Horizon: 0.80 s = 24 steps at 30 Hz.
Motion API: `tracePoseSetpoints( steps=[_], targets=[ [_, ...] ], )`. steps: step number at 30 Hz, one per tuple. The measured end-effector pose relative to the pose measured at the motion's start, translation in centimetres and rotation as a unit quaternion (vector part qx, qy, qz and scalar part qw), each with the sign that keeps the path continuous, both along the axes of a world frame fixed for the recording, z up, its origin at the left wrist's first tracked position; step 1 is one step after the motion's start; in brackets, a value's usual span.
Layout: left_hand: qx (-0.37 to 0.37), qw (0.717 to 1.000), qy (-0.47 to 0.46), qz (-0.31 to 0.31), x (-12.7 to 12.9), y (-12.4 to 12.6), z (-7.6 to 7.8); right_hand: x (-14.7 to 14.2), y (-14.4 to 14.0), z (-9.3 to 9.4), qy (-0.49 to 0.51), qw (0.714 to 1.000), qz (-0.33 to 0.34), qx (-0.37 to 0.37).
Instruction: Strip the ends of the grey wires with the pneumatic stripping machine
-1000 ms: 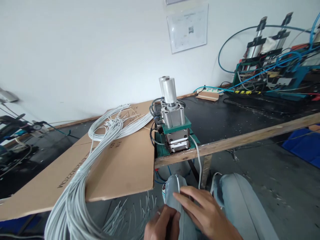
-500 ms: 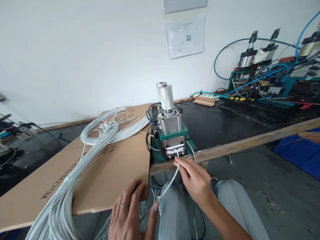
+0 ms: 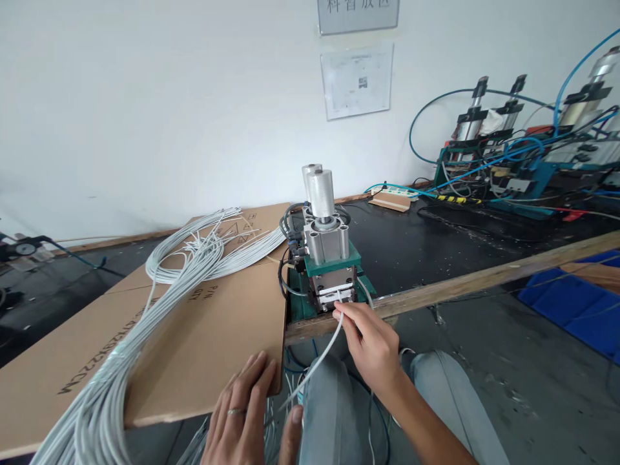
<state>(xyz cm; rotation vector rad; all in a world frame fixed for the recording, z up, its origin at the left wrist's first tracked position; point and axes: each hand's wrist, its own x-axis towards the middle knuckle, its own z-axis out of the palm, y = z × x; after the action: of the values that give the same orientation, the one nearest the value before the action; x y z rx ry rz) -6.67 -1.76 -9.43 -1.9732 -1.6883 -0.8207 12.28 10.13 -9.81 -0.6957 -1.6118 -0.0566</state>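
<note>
My right hand [image 3: 371, 339] pinches a grey cable [image 3: 322, 355] and holds its end at the mouth of a small pneumatic machine [image 3: 329, 258] with a green plate and a metal cylinder on top. That cable runs down and left toward my lap. My left hand [image 3: 242, 420], with a ring on one finger, rests with spread fingers on the near corner of a flat cardboard sheet [image 3: 203, 336] and holds nothing. A thick bundle of grey cables [image 3: 145, 329] lies across the cardboard to its left.
The machine stands at the wooden front edge [image 3: 460, 284] of a black bench. More pneumatic machines with blue hoses [image 3: 513, 155] stand at the back right. Blue crates [image 3: 571, 303] sit on the floor at right. My knees in jeans [image 3: 436, 394] are below the bench.
Both hands rose from my lap. The right hand brought the cable end up to the machine's mouth; the left hand moved onto the cardboard's corner. The camera tilted slightly.
</note>
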Motion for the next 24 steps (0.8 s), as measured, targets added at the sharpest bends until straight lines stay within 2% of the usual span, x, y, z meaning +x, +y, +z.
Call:
tracePoseSetpoints(
  steps=[6,16,24],
  targets=[
    [0.007,1.000,-0.005,0.002,-0.09,0.09,-0.37,0.14,-0.01,-0.07,-0.006,1.000,0.003,-0.004],
    [-0.011,1.000,-0.008,-0.011,-0.17,-0.16,0.00,0.20,0.08,-0.20,-0.010,1.000,0.007,-0.009],
    [-0.001,1.000,-0.021,-0.001,-0.16,-0.05,-0.51,0.10,0.06,-0.23,-0.005,1.000,0.002,-0.008]
  ],
)
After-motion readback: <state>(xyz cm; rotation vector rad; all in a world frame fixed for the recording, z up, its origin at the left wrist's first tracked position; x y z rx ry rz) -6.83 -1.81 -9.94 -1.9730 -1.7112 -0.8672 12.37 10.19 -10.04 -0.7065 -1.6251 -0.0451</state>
